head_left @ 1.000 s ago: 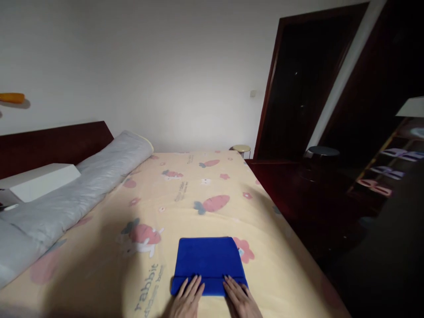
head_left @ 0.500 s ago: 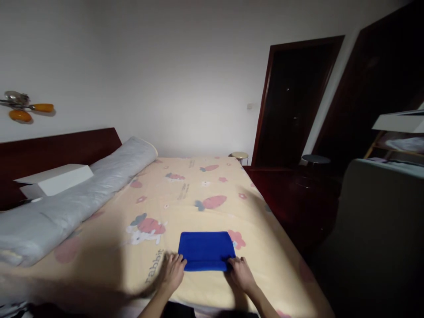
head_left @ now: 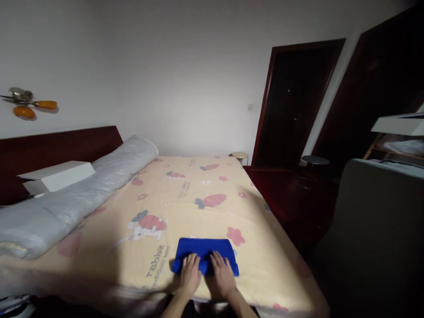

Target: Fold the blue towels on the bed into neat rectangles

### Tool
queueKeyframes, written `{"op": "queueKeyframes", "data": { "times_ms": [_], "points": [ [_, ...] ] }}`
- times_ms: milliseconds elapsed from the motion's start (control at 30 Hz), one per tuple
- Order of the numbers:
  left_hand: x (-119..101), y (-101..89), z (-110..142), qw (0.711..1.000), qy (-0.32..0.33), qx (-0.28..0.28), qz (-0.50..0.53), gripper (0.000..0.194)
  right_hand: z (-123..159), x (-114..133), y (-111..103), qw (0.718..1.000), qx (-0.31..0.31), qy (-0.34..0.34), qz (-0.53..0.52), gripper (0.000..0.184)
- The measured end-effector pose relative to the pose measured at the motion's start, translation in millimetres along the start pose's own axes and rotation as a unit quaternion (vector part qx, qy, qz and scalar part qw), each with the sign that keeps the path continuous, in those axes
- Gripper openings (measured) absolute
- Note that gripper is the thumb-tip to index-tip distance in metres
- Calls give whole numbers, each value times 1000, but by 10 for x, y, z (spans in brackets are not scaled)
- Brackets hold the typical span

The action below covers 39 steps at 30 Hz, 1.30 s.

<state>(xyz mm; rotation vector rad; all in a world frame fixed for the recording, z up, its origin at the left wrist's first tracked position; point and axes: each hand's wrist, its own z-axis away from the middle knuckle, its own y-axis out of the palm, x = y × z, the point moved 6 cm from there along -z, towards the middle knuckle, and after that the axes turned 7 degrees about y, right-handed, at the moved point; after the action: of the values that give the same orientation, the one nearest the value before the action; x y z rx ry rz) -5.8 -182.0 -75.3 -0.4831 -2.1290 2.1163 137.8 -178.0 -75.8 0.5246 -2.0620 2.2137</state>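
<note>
A blue cloth [head_left: 207,244] lies on the patterned bed sheet [head_left: 185,216], its near edge rolled or folded into a thick band. On the left half of that band rests my left hand [head_left: 191,272], palm down with fingers stretched forward. My right hand [head_left: 222,273] lies the same way on the right half, a short gap away from the left. Both hands press on the cloth from above, and neither grips it. The cloth under the palms is hidden. A small pale tag [head_left: 235,252] shows at the cloth's right side.
A long grey roll of bedding [head_left: 79,194] lies along the headboard [head_left: 59,143], with a white box [head_left: 62,176] by it. Beyond the bed's right edge stand a dark stool [head_left: 315,160] and a grey chair back [head_left: 374,212]. A pale stool [head_left: 240,155] is past the far end.
Both hands have left the cloth's near corners and come inward, now flat on its near part. That near edge has become a thicker roll, and the cloth sits slightly closer to me.
</note>
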Motion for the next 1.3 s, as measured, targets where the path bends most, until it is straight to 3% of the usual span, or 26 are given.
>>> {"op": "queueKeyframes", "data": {
  "times_ms": [67,133,300,367,433,500,567,633,733,833,900,967,1067,1133,1200,1300],
  "points": [
    [-161,85,17,999,39,0,15,56,14,147,155,999,10,-33,-21,63],
    [-92,123,88,998,61,2,24,53,66,69,237,998,5,-56,-30,60],
    [725,45,352,997,51,-39,-30,52,274,-717,167,996,-72,-52,-22,59],
    [866,13,394,995,50,-67,-62,52,310,-848,148,995,-96,-35,-18,61],
    [741,5,376,990,61,-103,-80,52,297,-718,157,992,-119,-31,-22,62],
    [402,38,326,982,112,-131,-83,54,244,-402,194,991,-122,-49,-33,56],
    [51,110,289,970,190,-136,-70,56,181,-93,236,991,-104,-78,-46,50],
    [-60,176,280,963,230,-129,-55,57,140,2,235,991,-84,-84,-54,46],
    [344,202,291,975,174,-126,-49,55,147,-369,128,995,-82,-33,-53,47],
    [932,150,297,987,36,-144,-60,46,179,-865,17,996,-79,28,-34,52],
    [1030,105,260,983,-32,-167,-63,44,146,-925,-26,995,-85,49,-19,53],
    [769,113,151,984,-6,-174,-47,46,59,-690,-33,995,-92,38,-20,52],
    [147,242,-32,985,125,-123,3,48,-89,-121,30,997,-57,-28,-53,48],
    [9,318,-76,984,157,-87,16,46,-127,26,54,996,-35,-51,-65,47],
    [225,323,-54,990,121,-69,-3,45,-107,-177,28,997,-35,-23,-59,47],
    [863,184,71,995,25,-71,-65,45,-13,-836,-55,997,-36,49,-36,47]
  ]
}}
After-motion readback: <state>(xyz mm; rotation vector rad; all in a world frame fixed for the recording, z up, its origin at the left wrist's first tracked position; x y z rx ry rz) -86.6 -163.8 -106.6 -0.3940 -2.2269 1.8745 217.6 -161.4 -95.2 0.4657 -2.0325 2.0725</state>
